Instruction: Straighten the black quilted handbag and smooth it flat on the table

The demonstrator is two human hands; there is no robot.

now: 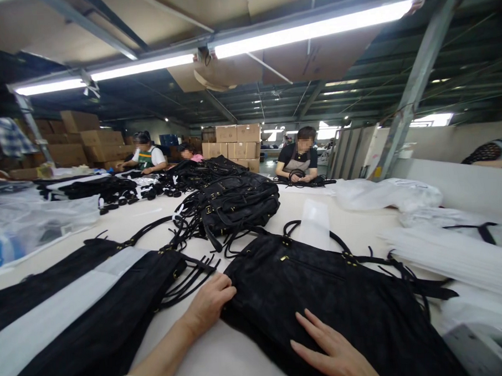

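Observation:
A black bag [322, 284] with brass fittings, a zip and looped handles lies flat on the white table [166, 347]. My left hand [210, 300] has its fingers curled round the bag's left edge, near the upper corner. My right hand [330, 348] rests on the bag's front with its fingers spread. Left of it lie other black bags [106, 305] with a strip of white sheet [68, 304] across them. Beyond the hands sits a pile of black bags [239, 202] with tangled straps.
Clear plastic bags lie at the left [44, 219] and back right [384, 193]. A stack of white sheets [453, 257] is at the right. Across the table a person [297, 158] handles black straps; two more people are at the back left. Cartons [236, 141] stand behind.

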